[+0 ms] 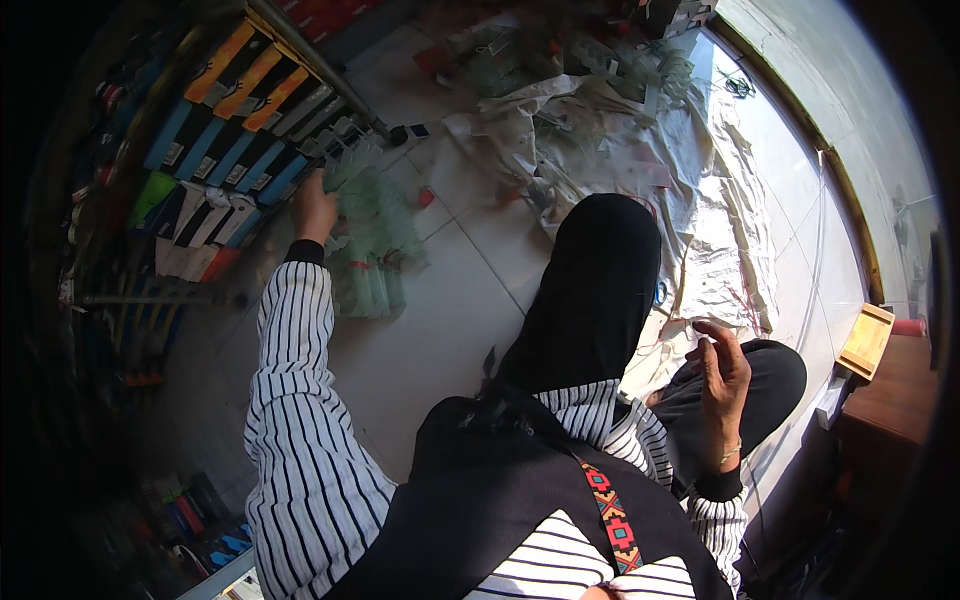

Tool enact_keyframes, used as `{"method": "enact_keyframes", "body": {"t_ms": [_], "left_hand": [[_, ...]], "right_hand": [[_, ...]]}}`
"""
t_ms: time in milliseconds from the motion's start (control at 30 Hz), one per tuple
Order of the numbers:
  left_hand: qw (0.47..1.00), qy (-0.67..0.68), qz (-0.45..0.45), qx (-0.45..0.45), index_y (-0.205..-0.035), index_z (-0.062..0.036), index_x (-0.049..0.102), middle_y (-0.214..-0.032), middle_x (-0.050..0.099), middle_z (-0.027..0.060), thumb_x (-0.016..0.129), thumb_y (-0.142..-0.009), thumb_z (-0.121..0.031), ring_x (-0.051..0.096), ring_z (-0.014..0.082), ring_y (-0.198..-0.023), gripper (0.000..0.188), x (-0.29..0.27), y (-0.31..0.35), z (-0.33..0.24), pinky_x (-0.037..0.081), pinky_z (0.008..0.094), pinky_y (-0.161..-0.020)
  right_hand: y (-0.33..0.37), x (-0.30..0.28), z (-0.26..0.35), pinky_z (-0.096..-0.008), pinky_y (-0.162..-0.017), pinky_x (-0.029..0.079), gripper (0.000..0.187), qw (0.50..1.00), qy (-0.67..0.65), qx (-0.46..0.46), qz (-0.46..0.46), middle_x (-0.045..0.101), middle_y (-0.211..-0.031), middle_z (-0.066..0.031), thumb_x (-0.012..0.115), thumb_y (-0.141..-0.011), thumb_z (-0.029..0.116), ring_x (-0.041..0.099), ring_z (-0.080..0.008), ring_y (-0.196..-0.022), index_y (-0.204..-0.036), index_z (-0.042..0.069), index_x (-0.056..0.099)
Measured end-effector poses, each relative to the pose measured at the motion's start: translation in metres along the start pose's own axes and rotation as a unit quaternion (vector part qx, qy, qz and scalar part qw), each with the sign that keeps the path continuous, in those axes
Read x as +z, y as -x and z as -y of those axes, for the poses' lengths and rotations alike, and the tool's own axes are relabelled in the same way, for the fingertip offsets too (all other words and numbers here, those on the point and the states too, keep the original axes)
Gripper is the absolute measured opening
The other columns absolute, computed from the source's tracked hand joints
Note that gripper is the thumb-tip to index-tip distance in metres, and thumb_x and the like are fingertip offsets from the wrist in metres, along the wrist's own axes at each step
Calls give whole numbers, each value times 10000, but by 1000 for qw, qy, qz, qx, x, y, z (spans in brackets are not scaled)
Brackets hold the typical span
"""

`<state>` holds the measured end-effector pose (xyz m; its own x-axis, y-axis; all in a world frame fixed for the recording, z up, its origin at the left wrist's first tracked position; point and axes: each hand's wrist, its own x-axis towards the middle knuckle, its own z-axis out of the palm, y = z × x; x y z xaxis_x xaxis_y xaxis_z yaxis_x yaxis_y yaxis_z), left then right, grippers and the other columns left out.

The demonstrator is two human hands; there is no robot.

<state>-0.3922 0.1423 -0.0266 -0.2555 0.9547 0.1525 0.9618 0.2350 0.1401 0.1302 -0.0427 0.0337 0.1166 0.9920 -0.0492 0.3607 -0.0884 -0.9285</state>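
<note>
Pale-green bundles (382, 222) look translucent, blurred over tiled floor (455, 320); left hand (314, 208) touches them, right hand (728, 378) half-curls; their grasp I cannot tell.

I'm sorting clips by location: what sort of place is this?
Probably a small shop or stockroom: rectangular orange, black and blue boxes line the left side, and pale-green translucent packets lie on the pale, tiled floor.

Through my feed I count one left hand (315, 212) and one right hand (725, 378); three orange-and-black boxes (247, 90); at least three blue-sided boxes (222, 158); one patterned strap (612, 515); one light wooden stand (865, 340); one brown surface (897, 392); one pale cloth (715, 275); the greenish plastic packets (375, 215) lie too blurred and overlapped for me to number.
</note>
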Motion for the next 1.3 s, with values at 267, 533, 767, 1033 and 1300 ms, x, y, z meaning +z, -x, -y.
{"method": "enact_keyframes", "body": {"t_ms": [267, 533, 767, 1033, 1300], "left_hand": [[983, 47, 137, -116, -1207, 33, 501, -1183, 553, 212, 707, -752, -117, 531, 327, -1104, 522, 33, -5, 33, 440, 412, -915], [658, 707, 146, -213, -1128, -6, 531, -1033, 585, 107, 674, -810, -140, 560, 242, -957, 373, 27, -15, 69, 458, 382, -856], [517, 826, 143, -175, -1050, -48, 548, -988, 575, 115, 709, -782, -170, 556, 259, -968, 336, 16, -6, 64, 438, 416, -880], [630, 729, 265, -33, -1217, -54, 492, -1059, 585, 97, 704, -780, -229, 543, 247, -1063, 516, -35, 39, -40, 408, 424, -962], [336, 826, 412, 187, -1282, 12, 388, -1141, 558, 231, 648, -808, -411, 576, 305, -1041, 686, -50, 83, -215, 458, 418, -906]], "right_hand": [[-3, 8, 0, -215, -634, 433, 189, 998, 12, 60, 9, 627, -917, -56, 528, -874, 31, 559, -99, -704, -1050, -19, 579], [-2, 18, -3, -218, -634, 438, 192, 994, 9, 107, 27, 629, -925, -72, 540, -884, 71, 553, -99, -709, -1042, -29, 579], [-4, 20, -9, -234, -628, 440, 182, 992, 3, 125, 34, 634, -903, -82, 543, -874, 70, 552, -111, -692, -1015, -34, 589], [-17, 23, 12, -212, -618, 452, 163, 994, -74, 75, 18, 644, -900, -81, 556, -895, 90, 565, -97, -692, -1005, -21, 605], [-33, 83, 53, -288, -869, 432, 676, 974, -57, -79, 207, 550, -1166, -166, 729, -772, 212, 555, -218, -991, -1308, -7, 380]]}}
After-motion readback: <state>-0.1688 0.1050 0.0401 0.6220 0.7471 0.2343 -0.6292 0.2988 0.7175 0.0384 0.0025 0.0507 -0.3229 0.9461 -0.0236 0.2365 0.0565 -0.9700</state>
